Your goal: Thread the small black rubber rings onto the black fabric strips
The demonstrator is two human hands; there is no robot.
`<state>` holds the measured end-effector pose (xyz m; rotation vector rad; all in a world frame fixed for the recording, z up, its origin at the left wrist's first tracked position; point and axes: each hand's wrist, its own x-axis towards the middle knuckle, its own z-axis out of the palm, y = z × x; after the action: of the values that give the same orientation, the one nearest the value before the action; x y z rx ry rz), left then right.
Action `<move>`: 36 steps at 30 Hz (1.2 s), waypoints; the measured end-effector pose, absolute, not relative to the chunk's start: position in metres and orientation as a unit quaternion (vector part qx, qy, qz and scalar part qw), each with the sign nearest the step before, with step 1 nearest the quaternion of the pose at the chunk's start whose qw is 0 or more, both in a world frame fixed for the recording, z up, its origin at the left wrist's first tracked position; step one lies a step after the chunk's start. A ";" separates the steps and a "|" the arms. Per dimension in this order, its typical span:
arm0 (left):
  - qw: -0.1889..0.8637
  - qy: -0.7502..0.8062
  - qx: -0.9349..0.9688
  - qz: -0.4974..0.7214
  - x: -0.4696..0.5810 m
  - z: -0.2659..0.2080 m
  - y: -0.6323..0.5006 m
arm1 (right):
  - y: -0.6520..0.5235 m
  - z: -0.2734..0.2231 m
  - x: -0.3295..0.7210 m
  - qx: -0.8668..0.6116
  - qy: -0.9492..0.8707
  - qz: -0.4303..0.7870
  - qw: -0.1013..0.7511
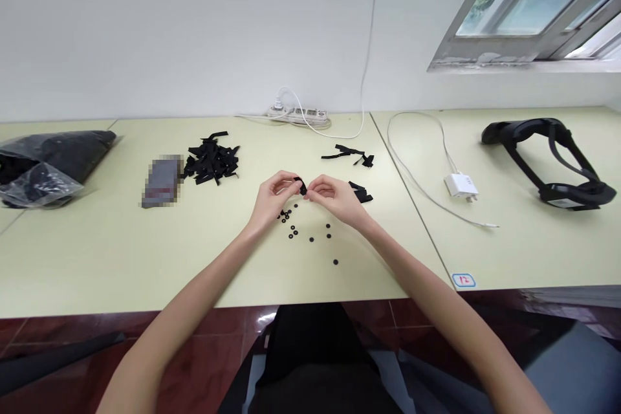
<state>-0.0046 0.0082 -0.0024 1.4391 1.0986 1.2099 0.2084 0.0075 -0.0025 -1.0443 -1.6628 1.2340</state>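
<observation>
A short black strip (301, 185) is pinched between my two hands, just above the table. My left hand (276, 196) grips its upper left end with thumb and forefinger. At its lower right end, the fingertips of my right hand (334, 196) are closed on it; whether they also hold a small part cannot be made out. Several small round black pieces with a central dot or hole, like snap buttons (294, 231), lie scattered on the table below. A few more black strips (359, 192) lie beside my right hand, partly hidden by it.
A heap of black strips (212, 160) lies back left, beside a blurred grey object (162, 181). A plastic bag of black material (58, 165) is far left. More strips (348, 151), a power strip (298, 116), a white charger (460, 186) with cable and a black headset (548, 162) are also there.
</observation>
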 end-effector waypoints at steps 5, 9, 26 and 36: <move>0.451 0.455 0.612 0.464 -0.007 -0.001 0.009 | 0.008 0.004 0.247 -0.375 -0.789 0.451 0.185; 0.493 0.434 0.596 0.461 -0.007 -0.001 0.009 | 0.007 -0.001 0.263 -0.343 -0.818 0.429 0.172; 0.502 0.423 0.616 0.436 -0.005 0.005 0.001 | -0.004 0.002 0.248 -0.392 -0.720 0.442 0.364; 0.486 0.407 0.649 0.421 0.004 0.000 -0.008 | -0.014 -0.001 0.232 -0.404 -0.563 0.522 0.497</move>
<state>0.0038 -0.0082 0.0002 1.5784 0.9910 1.0247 0.2321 -0.0145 -0.0015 -0.9786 -1.3640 1.2627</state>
